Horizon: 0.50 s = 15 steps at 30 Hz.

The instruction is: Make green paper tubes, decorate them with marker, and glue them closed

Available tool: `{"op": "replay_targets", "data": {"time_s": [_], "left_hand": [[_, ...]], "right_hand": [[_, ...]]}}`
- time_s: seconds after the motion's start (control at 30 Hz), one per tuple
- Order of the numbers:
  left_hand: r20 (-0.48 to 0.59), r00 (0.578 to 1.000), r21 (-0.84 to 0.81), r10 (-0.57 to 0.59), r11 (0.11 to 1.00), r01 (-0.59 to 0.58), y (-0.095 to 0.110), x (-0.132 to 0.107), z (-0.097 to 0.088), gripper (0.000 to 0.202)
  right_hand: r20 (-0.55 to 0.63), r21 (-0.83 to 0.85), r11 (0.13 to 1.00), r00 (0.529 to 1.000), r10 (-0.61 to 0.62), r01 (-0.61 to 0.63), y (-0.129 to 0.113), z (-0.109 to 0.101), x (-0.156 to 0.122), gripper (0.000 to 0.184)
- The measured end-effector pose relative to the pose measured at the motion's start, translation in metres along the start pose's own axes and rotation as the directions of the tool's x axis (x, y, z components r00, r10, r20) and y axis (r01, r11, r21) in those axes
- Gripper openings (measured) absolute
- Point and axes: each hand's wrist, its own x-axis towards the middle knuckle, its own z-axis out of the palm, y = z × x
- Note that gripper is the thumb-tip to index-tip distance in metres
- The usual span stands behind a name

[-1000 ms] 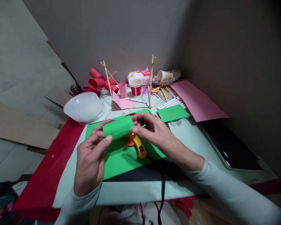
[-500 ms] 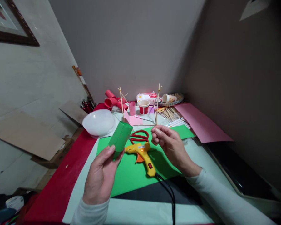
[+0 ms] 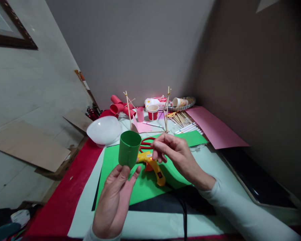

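Observation:
A green paper tube [image 3: 128,152] is held upright by its lower end in my left hand [image 3: 112,204], its top rim opening toward me. My right hand [image 3: 174,154] hovers to the right of the tube, thumb and fingertips pinched together; whatever is in the pinch, if anything, is too small to make out. Below the hands, a yellow hot glue gun [image 3: 154,167] with a lit orange light lies on a green paper sheet [image 3: 115,187]. Red-handled scissors [image 3: 145,143] lie behind the glue gun, partly hidden by my right fingers.
A white bowl-like piece [image 3: 104,130] sits at the left. Farther back stand stick frames [image 3: 168,107], pink paper tubes [image 3: 116,108] and a red-and-white cup [image 3: 153,113]. Wooden sticks [image 3: 182,118], markers [image 3: 189,128] and pink paper [image 3: 215,129] lie to the right. A black cord [image 3: 185,214] runs toward me.
My left hand has tilted the green tube more upright, bringing its opening into view. My right hand has moved left, closer to the tube, and now covers part of the scissors.

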Motion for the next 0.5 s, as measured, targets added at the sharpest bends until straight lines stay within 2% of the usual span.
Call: {"op": "replay_targets", "data": {"time_s": [0.07,0.17,0.23,0.27,0.33,0.37,0.4,0.5], "left_hand": [[0.005,1.000,-0.022,-0.026,0.999,0.027,-0.005,-0.001,-0.003,0.032],[0.060,0.996,-0.041,-0.062,0.997,0.064,-0.012,-0.001,-0.008,0.015],[0.133,0.988,-0.025,-0.077,0.996,0.081,-0.015,-0.002,-0.010,0.025],[0.166,0.982,-0.006,-0.091,0.996,0.094,-0.017,-0.002,-0.011,0.033],[0.195,0.971,0.057,-0.136,0.990,0.127,-0.020,-0.003,-0.012,0.042],[0.195,0.969,0.085,-0.150,0.987,0.135,-0.022,-0.003,-0.012,0.043],[0.190,0.970,0.105,-0.152,0.986,0.133,-0.025,-0.004,-0.012,0.043],[0.201,0.972,0.153,-0.124,0.984,0.094,-0.035,-0.005,-0.014,0.040]], "right_hand": [[-0.022,-0.085,0.996,1.000,-0.020,0.018,0.001,-0.002,-0.005,0.034],[-0.043,-0.139,0.989,0.997,-0.060,0.054,0.000,-0.001,-0.010,0.040],[-0.011,-0.132,0.989,0.998,-0.067,0.065,-0.004,0.004,-0.012,0.027],[0.022,-0.141,0.988,0.998,-0.062,0.064,-0.006,0.007,-0.012,0.028],[0.107,-0.175,0.984,0.994,-0.022,0.040,-0.009,0.014,-0.013,0.063],[0.145,-0.193,0.981,0.989,0.009,0.019,-0.010,0.017,-0.014,0.071],[0.170,-0.207,0.978,0.985,0.037,-0.001,-0.009,0.020,-0.016,0.071],[0.167,-0.211,0.977,0.983,0.074,-0.038,-0.007,0.026,-0.020,0.049]]}}
